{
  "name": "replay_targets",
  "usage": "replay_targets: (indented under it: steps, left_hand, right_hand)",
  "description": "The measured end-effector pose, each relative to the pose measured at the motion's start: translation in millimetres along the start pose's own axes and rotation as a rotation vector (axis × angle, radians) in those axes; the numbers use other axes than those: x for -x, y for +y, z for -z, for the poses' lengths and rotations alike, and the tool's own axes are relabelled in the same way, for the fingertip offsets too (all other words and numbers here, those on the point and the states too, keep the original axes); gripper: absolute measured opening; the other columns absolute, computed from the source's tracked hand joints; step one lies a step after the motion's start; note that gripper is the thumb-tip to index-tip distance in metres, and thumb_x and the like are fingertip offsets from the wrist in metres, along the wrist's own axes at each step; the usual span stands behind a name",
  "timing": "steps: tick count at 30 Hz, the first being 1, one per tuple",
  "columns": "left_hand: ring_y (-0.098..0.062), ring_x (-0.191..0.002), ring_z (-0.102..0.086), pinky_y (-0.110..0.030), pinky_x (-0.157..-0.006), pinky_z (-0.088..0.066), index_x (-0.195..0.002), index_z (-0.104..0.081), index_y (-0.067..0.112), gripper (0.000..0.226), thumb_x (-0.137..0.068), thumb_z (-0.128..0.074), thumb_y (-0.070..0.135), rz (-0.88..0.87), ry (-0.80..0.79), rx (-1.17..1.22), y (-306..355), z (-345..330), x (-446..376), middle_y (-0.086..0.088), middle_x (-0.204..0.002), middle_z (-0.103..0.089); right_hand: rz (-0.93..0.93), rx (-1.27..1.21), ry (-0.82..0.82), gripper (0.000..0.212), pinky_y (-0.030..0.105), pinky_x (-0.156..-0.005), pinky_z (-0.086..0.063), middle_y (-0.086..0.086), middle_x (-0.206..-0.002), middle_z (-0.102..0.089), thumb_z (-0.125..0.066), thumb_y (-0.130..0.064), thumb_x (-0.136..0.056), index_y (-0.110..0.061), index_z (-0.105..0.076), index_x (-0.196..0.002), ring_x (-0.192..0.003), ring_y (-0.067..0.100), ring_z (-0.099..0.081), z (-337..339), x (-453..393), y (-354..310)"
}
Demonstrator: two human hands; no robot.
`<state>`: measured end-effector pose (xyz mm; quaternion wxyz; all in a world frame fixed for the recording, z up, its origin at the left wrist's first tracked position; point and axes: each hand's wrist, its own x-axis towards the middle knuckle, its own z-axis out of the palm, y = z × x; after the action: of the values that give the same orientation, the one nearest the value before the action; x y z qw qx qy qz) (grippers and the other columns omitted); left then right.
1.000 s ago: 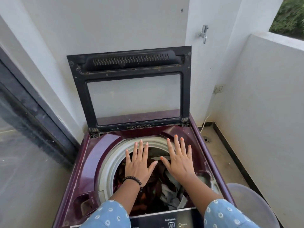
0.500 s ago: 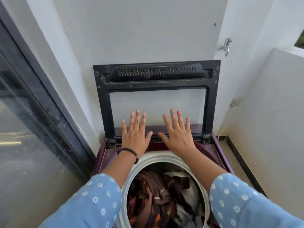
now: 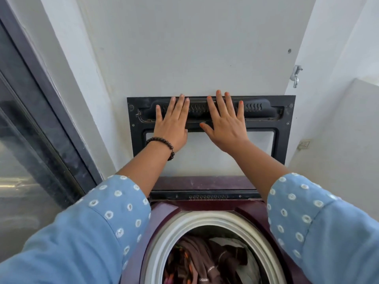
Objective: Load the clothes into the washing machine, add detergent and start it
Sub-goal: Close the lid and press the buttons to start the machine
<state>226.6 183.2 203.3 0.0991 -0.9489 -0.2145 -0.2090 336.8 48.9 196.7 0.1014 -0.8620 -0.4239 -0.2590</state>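
Moved up from over the drum to the raised lid (image 3: 211, 119), both hands now flat on its top bar: left hand (image 3: 172, 126), right hand (image 3: 225, 128), fingers (image 3: 220, 103) spread, gripping nothing. Clothes (image 3: 205, 261) sit in washing machine (image 3: 164, 212) below lid; likely closing next, detergent unseen

Head view looks forward and down, close above the washing machine (image 3: 205, 214) opening.
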Motion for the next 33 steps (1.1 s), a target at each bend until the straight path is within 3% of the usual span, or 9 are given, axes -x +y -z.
replay_targets:
  steps: [5,9,14,19,21,24,28,30,33]
  left_hand:
    - [-0.024,-0.15,-0.016,-0.056,-0.12,-0.011,-0.156,-0.01,0.015,0.08,-0.094,-0.058,0.028,-0.007,0.082,0.071,3.6,11.0,-3.7,-0.005,-0.16,-0.023]
    - [-0.027,-0.144,-0.027,-0.054,-0.12,-0.016,-0.154,-0.021,0.016,0.076,-0.092,-0.062,0.034,-0.005,0.119,0.026,7.9,18.5,-1.5,-0.006,-0.153,-0.033]
    - [-0.03,-0.136,-0.038,-0.051,-0.117,-0.026,-0.15,-0.033,0.014,0.068,-0.092,-0.064,0.033,0.007,0.205,0.028,10.6,24.0,10.0,-0.009,-0.148,-0.041]
    - [-0.033,-0.11,-0.056,-0.046,-0.095,-0.047,-0.134,-0.054,0.01,0.059,-0.082,-0.076,0.027,-0.024,0.303,0.043,9.6,36.7,21.2,-0.014,-0.124,-0.058]
    - [-0.034,-0.098,-0.059,-0.046,-0.083,-0.05,-0.126,-0.06,0.009,0.057,-0.076,-0.081,0.026,-0.038,0.33,0.04,8.2,42.0,25.9,-0.016,-0.114,-0.06]
    - [-0.034,-0.097,-0.059,-0.046,-0.081,-0.05,-0.12,-0.063,0.011,0.054,-0.072,-0.084,0.026,-0.044,0.368,0.029,7.3,48.5,34.9,-0.018,-0.116,-0.057]
    - [-0.038,-0.123,-0.049,-0.055,-0.106,-0.036,-0.115,-0.058,0.009,0.048,-0.077,-0.079,0.03,-0.074,0.342,0.042,15.8,60.8,41.6,-0.02,-0.137,-0.05]
    - [-0.034,-0.126,-0.047,-0.051,-0.113,-0.03,-0.119,-0.052,0.007,0.051,-0.082,-0.074,0.033,-0.108,0.259,0.056,21.0,68.0,45.6,-0.016,-0.133,-0.053]
    - [-0.027,-0.105,-0.055,-0.035,-0.092,-0.042,-0.117,-0.049,0.006,0.056,-0.08,-0.077,0.038,-0.1,0.28,0.092,21.1,78.2,51.8,-0.011,-0.114,-0.06]
  right_hand:
    - [-0.037,-0.001,0.033,0.079,0.057,-0.118,-0.01,0.005,-0.161,-0.02,-0.044,-0.055,-0.095,-0.018,-0.011,-0.156,-0.148,0.028,-0.016,5.3,-2.3,1.4]
    - [-0.073,0.049,0.036,0.09,0.056,-0.11,-0.024,0.005,-0.146,-0.036,-0.058,-0.056,-0.088,-0.013,-0.015,-0.154,-0.133,0.028,-0.034,19.6,-7.8,-6.5]
    - [-0.075,0.113,0.067,0.069,0.054,-0.104,-0.029,0.009,-0.134,-0.042,-0.068,-0.051,-0.083,-0.009,-0.045,-0.132,-0.125,0.03,-0.039,41.9,-11.3,-13.6]
    - [-0.039,0.057,0.074,0.065,0.051,-0.111,-0.027,0.011,-0.131,-0.044,-0.074,-0.048,-0.078,-0.008,-0.049,-0.122,-0.123,0.03,-0.042,59.4,-7.5,-15.1]
    - [-0.012,0.012,0.071,0.064,0.042,-0.101,-0.038,0.012,-0.123,-0.045,-0.077,-0.048,-0.076,-0.007,-0.049,-0.117,-0.11,0.029,-0.048,67.2,-5.4,-14.8]
    - [0.029,-0.012,0.065,0.068,0.037,-0.088,-0.042,0.011,-0.119,-0.045,-0.079,-0.05,-0.072,-0.007,-0.049,-0.115,-0.104,0.027,-0.048,80.8,-0.7,-12.5]
    - [0.074,0.016,0.08,0.071,0.037,-0.086,-0.041,0.011,-0.116,-0.045,-0.079,-0.058,-0.068,-0.008,-0.055,-0.111,-0.103,0.027,-0.047,90.3,9.3,-7.4]
    - [0.093,0.035,0.087,0.072,0.037,-0.084,-0.039,0.011,-0.113,-0.046,-0.077,-0.062,-0.066,-0.008,-0.056,-0.108,-0.1,0.027,-0.046,93.5,14.1,-6.1]
    - [0.133,0.069,0.096,0.074,0.038,-0.082,-0.038,0.011,-0.109,-0.047,-0.075,-0.066,-0.066,-0.007,-0.055,-0.106,-0.097,0.028,-0.046,98.9,19.8,-5.6]
